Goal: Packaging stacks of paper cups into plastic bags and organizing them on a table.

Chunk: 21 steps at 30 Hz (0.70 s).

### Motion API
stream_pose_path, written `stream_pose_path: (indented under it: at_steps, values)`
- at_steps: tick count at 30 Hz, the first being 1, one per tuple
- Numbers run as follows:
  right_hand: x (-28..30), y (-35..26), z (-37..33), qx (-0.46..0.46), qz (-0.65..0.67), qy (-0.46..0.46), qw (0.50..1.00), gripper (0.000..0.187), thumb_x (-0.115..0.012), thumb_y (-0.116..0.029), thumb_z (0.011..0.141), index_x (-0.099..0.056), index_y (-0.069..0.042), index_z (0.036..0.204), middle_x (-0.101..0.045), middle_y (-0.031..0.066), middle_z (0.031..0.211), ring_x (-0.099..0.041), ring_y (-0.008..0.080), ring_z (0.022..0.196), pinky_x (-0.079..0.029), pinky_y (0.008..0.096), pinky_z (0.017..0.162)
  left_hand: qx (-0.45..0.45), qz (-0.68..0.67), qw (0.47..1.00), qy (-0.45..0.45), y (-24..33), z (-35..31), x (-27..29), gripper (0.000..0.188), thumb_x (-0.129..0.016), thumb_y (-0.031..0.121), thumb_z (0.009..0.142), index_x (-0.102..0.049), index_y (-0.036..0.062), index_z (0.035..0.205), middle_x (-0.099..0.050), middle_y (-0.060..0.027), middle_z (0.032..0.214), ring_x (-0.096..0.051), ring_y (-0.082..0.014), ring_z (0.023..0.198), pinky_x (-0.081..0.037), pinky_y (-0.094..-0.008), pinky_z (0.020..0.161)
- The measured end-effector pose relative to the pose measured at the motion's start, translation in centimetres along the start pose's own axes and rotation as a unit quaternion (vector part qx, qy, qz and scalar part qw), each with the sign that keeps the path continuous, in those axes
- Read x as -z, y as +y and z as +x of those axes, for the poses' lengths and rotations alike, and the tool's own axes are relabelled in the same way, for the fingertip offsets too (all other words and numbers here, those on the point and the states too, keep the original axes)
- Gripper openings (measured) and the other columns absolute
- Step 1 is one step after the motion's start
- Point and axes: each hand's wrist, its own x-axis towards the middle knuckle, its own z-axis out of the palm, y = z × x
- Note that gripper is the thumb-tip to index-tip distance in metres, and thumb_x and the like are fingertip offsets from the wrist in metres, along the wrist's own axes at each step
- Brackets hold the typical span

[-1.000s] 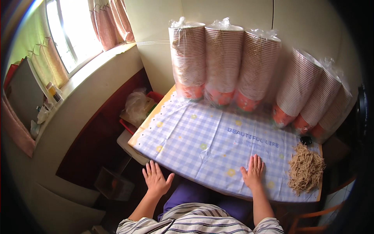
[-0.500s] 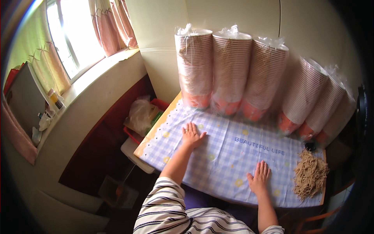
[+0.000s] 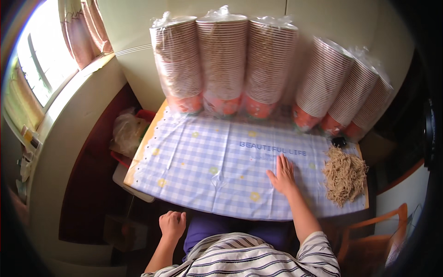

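My right hand (image 3: 282, 175) lies flat on the blue-and-white checked tablecloth (image 3: 198, 177), fingers stretched out just below the printed lettering. Off the table's near edge, beside my lap, my left hand (image 3: 172, 225) is curled into a loose fist with nothing showing in it. To the right of my right hand is a heap of thin tan strands (image 3: 345, 176), like dried noodles or loose string. A small black object (image 3: 339, 141) sits just behind the heap; its kind is unclear.
Tall stacks of paper tubs (image 3: 221, 60) in clear plastic bags line the table's back; the right-hand ones (image 3: 323, 83) lean. A red crate (image 3: 121, 159) with a plastic bag (image 3: 130, 134) stands left of the table. A wooden chair (image 3: 376, 240) is at the lower right.
My left hand has left the tablecloth, dropped beside my lap and curled up. My right hand has slid across the cloth toward the lettering. The view has shifted to the right.
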Motion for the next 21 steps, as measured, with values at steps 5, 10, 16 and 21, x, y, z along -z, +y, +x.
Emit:
stream_pose_path:
  at_steps: [5, 10, 16, 21]
  values:
    - [-1.7, -0.4, 5.2, 0.062, -0.052, -0.04, 0.996, 0.078, -0.042, -0.053, 0.091, -0.025, 0.002, 0.142, -0.02, 0.0197, 0.151, -0.015, 0.0321, 0.141, -0.008, 0.0503, 0.113, -0.224, -0.107, 0.966, 0.077, 6.2, 4.7, 0.0, 0.014, -0.066, 0.021, 0.081, -0.068, 0.0066, 0.081, -0.059, -0.012, 0.062, -0.058, -0.029, 0.054, -0.045, -0.0374, 0.052]
    - [-4.0, -11.1, -1.4, 0.295, -0.053, -0.196, 0.934, 0.087, -0.041, -0.06, 0.088, -0.019, 0.001, 0.145, -0.013, 0.0178, 0.154, -0.01, 0.0275, 0.143, -0.007, 0.0462, 0.115, -0.254, -0.213, 0.94, 0.076, 7.5, 8.2, 0.3, 0.016, -0.067, 0.01, 0.079, -0.067, 0.006, 0.094, -0.063, -0.0121, 0.072, -0.061, -0.0248, 0.06, -0.047, -0.0335, 0.052]
    - [-7.1, -16.9, -13.2, 0.491, 0.192, -0.329, 0.783, 0.053, -0.05, -0.038, 0.091, -0.048, 0.001, 0.126, -0.052, 0.0198, 0.124, -0.05, 0.0358, 0.113, -0.036, 0.0454, 0.1, -0.27, -0.172, 0.94, 0.114, 6.4, 10.6, -0.6, 0.006, -0.065, 0.006, 0.079, -0.068, 0.0065, 0.083, -0.064, -0.0088, 0.067, -0.062, -0.0248, 0.068, -0.047, -0.0363, 0.063]
    - [-2.0, -10.5, -5.4, 0.335, 0.207, 0.071, 0.917, 0.03, -0.061, -0.024, 0.085, -0.059, 0.0, 0.104, -0.06, 0.0178, 0.108, -0.056, 0.0347, 0.104, -0.044, 0.044, 0.088, -0.353, -0.192, 0.913, 0.065, 10.1, 12.6, -2.5, 0.024, -0.063, 0.008, 0.081, -0.064, 0.0041, 0.104, -0.064, -0.0167, 0.099, -0.06, -0.0354, 0.091, -0.048, -0.0394, 0.078]
